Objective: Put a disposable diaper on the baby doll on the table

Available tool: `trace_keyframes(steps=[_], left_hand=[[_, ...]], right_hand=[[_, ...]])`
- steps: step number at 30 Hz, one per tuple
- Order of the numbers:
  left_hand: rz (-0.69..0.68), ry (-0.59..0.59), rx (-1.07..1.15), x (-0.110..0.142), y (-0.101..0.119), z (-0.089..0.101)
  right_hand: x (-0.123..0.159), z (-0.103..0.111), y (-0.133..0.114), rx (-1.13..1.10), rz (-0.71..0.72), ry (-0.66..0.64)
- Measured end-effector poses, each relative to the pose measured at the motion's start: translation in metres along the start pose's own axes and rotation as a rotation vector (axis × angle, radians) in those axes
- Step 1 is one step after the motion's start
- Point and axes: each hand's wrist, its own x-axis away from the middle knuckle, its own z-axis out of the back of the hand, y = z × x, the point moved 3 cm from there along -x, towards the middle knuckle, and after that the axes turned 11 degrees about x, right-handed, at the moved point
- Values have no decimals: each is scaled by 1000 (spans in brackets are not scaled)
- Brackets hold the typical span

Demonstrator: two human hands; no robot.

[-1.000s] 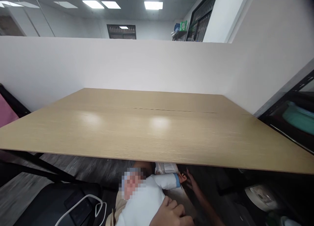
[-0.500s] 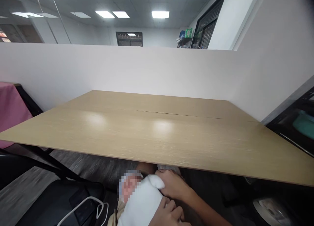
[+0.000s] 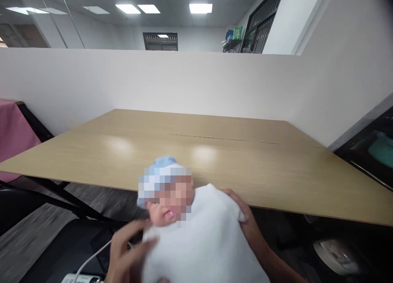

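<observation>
A baby doll (image 3: 166, 164) in a blue and white cap, its body in white cloth (image 3: 205, 234), is held up in front of me, tilted, its head over the table's near edge. My left hand (image 3: 129, 248) is at its shoulder on the left side, with thumb and fingers curved around the white cloth and slightly blurred. Around the other side, my right hand (image 3: 241, 203) grips the cloth, with some fingers hidden behind it. The doll's lower part runs out of view at the bottom.
A wooden table (image 3: 260, 172) spans the view before a white partition (image 3: 184, 82). To my left are a black seat (image 3: 52, 250), a white cable (image 3: 92, 258), a power strip (image 3: 81, 278) and pink cloth (image 3: 15, 131). A pale round object (image 3: 336, 256) stands below the table at right.
The doll has come up from my lap toward the table edge and is more upright. My left hand has moved left to its shoulder; my right hand has risen along with it.
</observation>
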Motion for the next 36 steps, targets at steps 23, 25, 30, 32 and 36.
trace_keyframes(steps=[23,25,30,32,36], left_hand=[[237,-671,227,-185,-67,-83],[243,-646,158,-185,-77,-84],[237,-524,32,-201,-105,-88],[195,-503,4,-215,-118,-95],[75,-464,-64,-247,-151,-114]], right_hand=[[-55,151,63,1097,-30,-27],[-59,158,81,1055,-48,-2],[-97,168,116,964,-8,-43],[-119,169,123,940,6,-58],[-166,171,129,956,29,-37]])
